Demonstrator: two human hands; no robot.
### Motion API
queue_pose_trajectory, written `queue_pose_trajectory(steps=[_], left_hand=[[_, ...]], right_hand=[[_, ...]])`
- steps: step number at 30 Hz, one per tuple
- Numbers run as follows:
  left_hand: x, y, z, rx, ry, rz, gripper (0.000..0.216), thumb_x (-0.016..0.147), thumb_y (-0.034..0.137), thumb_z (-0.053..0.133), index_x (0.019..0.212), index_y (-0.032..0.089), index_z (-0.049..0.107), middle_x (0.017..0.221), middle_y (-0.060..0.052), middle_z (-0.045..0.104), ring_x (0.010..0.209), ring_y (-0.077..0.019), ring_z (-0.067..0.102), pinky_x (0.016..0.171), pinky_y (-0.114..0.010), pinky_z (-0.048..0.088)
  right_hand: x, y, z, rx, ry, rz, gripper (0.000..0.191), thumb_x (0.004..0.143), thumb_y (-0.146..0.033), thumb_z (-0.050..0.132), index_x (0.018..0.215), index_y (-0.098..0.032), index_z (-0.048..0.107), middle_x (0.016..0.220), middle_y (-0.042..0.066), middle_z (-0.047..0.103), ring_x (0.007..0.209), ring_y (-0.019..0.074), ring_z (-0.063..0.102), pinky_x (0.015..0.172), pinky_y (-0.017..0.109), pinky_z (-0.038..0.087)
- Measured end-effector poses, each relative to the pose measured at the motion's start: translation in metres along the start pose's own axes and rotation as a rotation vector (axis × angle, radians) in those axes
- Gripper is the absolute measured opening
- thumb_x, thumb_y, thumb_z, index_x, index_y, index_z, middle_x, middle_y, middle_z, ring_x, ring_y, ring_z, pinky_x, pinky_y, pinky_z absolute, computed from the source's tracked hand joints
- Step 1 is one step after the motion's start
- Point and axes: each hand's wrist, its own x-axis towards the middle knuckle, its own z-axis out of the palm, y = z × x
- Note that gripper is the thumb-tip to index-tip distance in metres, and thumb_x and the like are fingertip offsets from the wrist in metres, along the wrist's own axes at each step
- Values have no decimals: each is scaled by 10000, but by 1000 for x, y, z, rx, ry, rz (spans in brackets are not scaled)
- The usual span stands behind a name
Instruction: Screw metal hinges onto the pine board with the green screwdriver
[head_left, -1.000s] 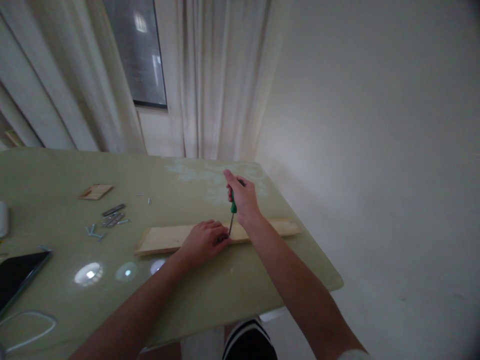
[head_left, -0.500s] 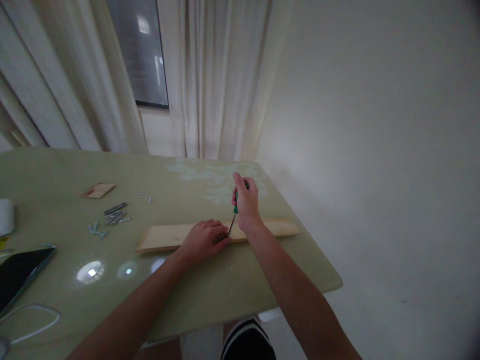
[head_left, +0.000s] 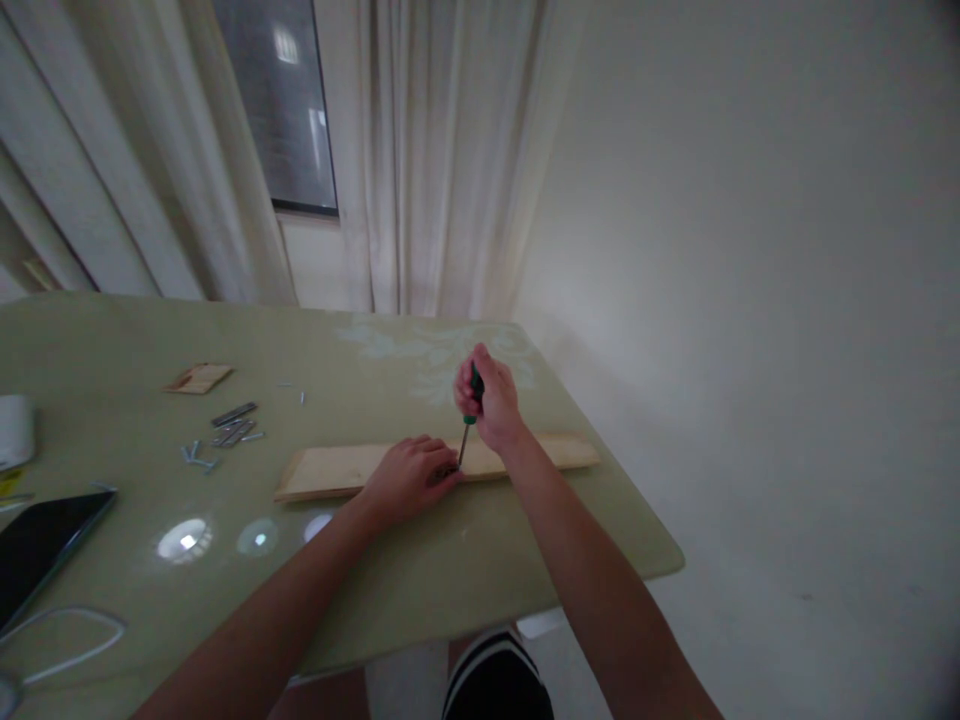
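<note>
A long pale wooden plank (head_left: 337, 467) lies across the green table (head_left: 420, 580). My right hand (head_left: 486, 405) is closed round the handle of a green screwdriver (head_left: 471, 415), which stands nearly upright with its tip down on the plank's front edge. My left hand (head_left: 409, 482) rests on the plank beside the tip, fingers curled and pinched close to the tip. What the fingers pinch is too small to see.
Loose screws and metal brackets (head_left: 221, 440) lie left of the plank, with a small wooden piece (head_left: 199, 378) behind them. A dark tablet (head_left: 41, 545), a white cable (head_left: 67, 645) and a white object (head_left: 15, 432) sit at the left edge. The table's right edge is close to the plank's end.
My right hand has turned on the screwdriver handle: the forefinger that pointed up a second ago is now folded round the grip. The left hand and plank stay put.
</note>
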Motion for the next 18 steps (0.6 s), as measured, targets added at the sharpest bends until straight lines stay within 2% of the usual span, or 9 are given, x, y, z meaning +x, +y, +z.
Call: queue_pose_trajectory(steps=[2,3,5,7,9,11,14,16,18], left_hand=[[0,0,0,8,-3,0,166,1030,372,612,963,248,700,928,-42,739,908,-238,663,806,-357,475],[0,0,0,10,-4,-1,168,1030,368,613,954,246,698,922,-41,737,898,-235,661,799,-354,471],[1,0,0,11,-4,-1,164,1029,360,616,947,243,696,918,-38,735,890,-230,660,793,-347,466],[1,0,1,9,-1,1,159,1026,357,622,947,241,698,919,-36,736,891,-227,662,793,-341,463],[1,0,1,8,-1,5,150,1025,348,623,957,241,702,927,-35,740,905,-227,665,800,-338,463],[1,0,1,11,0,4,150,1029,349,619,972,241,705,937,-35,744,917,-228,666,812,-340,464],[0,0,1,18,-1,-1,159,1030,363,623,976,238,706,940,-34,745,915,-230,663,815,-345,465],[0,-1,1,22,-3,-3,157,1025,364,633,967,237,704,935,-32,743,905,-231,661,808,-347,462],[0,-1,1,21,-2,0,151,1021,361,641,959,238,703,929,-30,742,898,-231,660,802,-344,457]], right_hand=[[-2,-4,-3,36,-232,87,614,821,-817,641,671,-248,467,487,-109,348,384,67,239,385,224,192],[-3,-6,-3,34,-270,103,605,815,-814,653,691,-249,476,486,-110,362,383,70,262,387,220,219],[-3,-7,-1,-6,-196,81,586,792,-799,696,732,-243,520,535,-87,471,434,84,404,428,215,348],[-2,-4,5,-80,-26,27,576,768,-777,740,753,-224,579,637,-46,581,543,100,534,519,225,473],[-3,0,12,-114,157,-69,561,795,-752,737,740,-208,611,666,-31,595,569,94,544,531,215,483],[-5,0,16,-62,208,-132,570,857,-742,678,682,-211,571,585,-52,521,485,76,459,438,200,382],[-7,-6,12,71,-44,-21,625,864,-781,637,626,-237,443,475,-94,385,380,62,300,354,209,206],[-8,-11,7,105,-202,61,616,793,-796,708,691,-251,439,472,-117,384,369,60,273,351,206,181],[-9,-11,3,98,-198,43,605,746,-757,784,766,-264,435,497,-129,431,378,62,308,358,197,204]])
